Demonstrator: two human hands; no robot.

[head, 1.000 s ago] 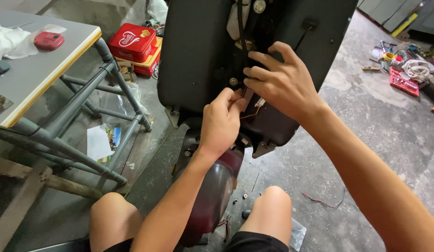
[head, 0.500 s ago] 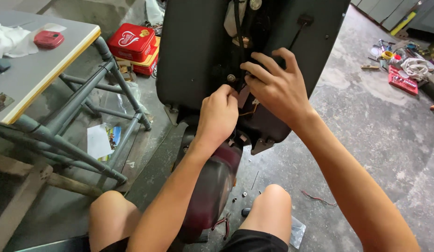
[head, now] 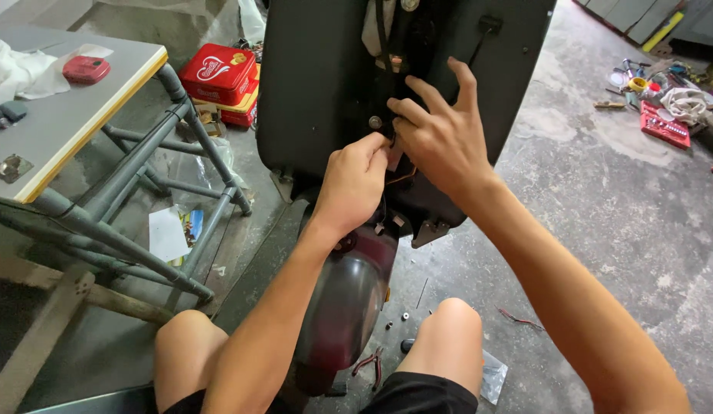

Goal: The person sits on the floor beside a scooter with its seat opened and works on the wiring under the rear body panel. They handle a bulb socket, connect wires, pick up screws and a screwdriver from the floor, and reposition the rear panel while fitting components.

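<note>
- Hidden: the left hand (head: pixel 355 182) is curled into a loose fist against the black panel (head: pixel 318 84) of the scooter; its fingertips press toward a small part at the panel's central gap, but what they pinch cannot be made out
- Hidden: the right hand (head: pixel 442 138) covers the same spot from the right side, with index and middle fingers spread upward and thumb tucked toward the left hand; whether it grips anything cannot be told
- Partly visible: thin orange wires (head: pixel 401 178) show just below the two hands, and their ends are lost behind the fingers
- Partly visible: a round bolt head (head: pixel 375 122) sits on the panel just left of the right hand's fingertips
- Cut off: the panel's upper edge runs out of view at the top; the dark red fender (head: pixel 349 303) below is cut by the person's knees
- Hard to make out: small red-handled pliers (head: pixel 370 364) and loose nuts lie on the concrete floor (head: pixel 601 222) between the knees
- Surroundings: a grey table (head: pixel 73 123) stands to the left, with red tins (head: pixel 218 73) on the floor beyond it; a scatter of tools (head: pixel 663 115) lies far right
- Change: compared with half a second earlier, the right hand's fingers have opened and lifted higher on the panel, while the left hand remains at the same place
- Change: the view has shifted slightly, so the panel sits a little further right
</note>
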